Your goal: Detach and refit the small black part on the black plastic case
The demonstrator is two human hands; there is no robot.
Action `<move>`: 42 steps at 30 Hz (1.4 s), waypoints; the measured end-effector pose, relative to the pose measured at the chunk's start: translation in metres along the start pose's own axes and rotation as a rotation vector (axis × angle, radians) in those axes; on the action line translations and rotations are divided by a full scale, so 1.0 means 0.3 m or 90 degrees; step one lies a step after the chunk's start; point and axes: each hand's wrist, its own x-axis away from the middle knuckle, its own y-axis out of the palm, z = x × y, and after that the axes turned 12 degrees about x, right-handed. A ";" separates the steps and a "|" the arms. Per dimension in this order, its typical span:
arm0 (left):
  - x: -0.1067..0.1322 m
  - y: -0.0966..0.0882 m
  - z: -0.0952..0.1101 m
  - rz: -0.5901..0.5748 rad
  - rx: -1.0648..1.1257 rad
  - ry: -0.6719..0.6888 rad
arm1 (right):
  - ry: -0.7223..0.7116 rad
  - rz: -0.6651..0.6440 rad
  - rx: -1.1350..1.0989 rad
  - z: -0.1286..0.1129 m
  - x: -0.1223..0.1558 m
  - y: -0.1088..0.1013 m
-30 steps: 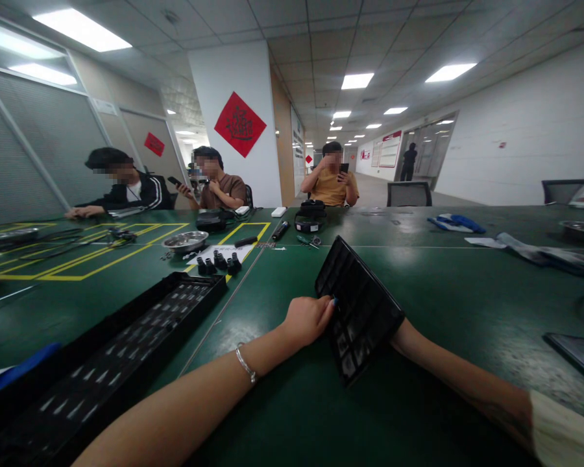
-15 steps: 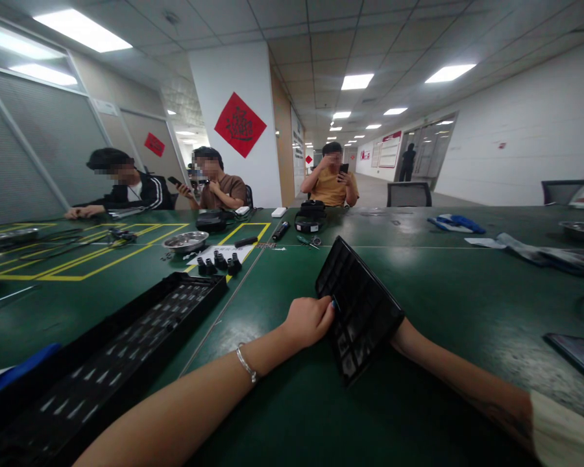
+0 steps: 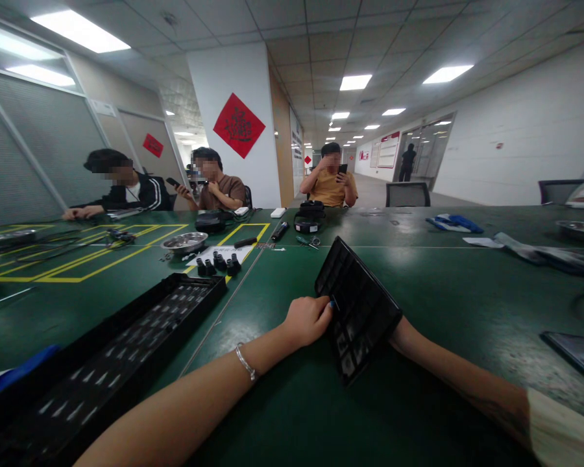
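Observation:
A black rectangular tray [image 3: 355,305] with a grid of compartments stands tilted above the green table, its face toward my left hand [image 3: 309,319]. The fingers of that hand are pinched at the tray's left side, and a small blue spot and a thin light sliver show at the fingertips. I cannot make out what is between them. Behind the tray's right edge is my right hand [image 3: 403,332], holding it from the back, with its fingers hidden. To the left lies a long black case [image 3: 141,337] with rows of small pale pointed shapes.
Several black cylindrical parts [image 3: 219,263] stand on a paper sheet near a metal bowl [image 3: 185,242]. Pliers [image 3: 307,242] and a black pouch [image 3: 310,217] lie farther back. At right are blue gloves [image 3: 453,224] and a dark flat device [image 3: 571,353]. People sit across the table.
Hands and tray stay almost where they were. The whole view has shifted very slightly.

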 end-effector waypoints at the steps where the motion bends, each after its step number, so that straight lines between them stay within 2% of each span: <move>1: -0.001 0.000 0.000 0.001 0.005 -0.004 | 0.002 -0.002 0.000 -0.001 0.001 0.000; 22: 0.002 -0.007 0.004 -0.011 0.003 -0.005 | 0.028 0.007 -0.021 -0.013 0.006 0.012; 31: 0.001 -0.003 -0.003 -0.013 0.001 0.006 | 0.002 0.029 0.002 0.024 -0.009 -0.009; 42: -0.002 -0.002 0.001 -0.006 0.008 -0.011 | -0.015 0.008 0.015 -0.001 0.005 0.003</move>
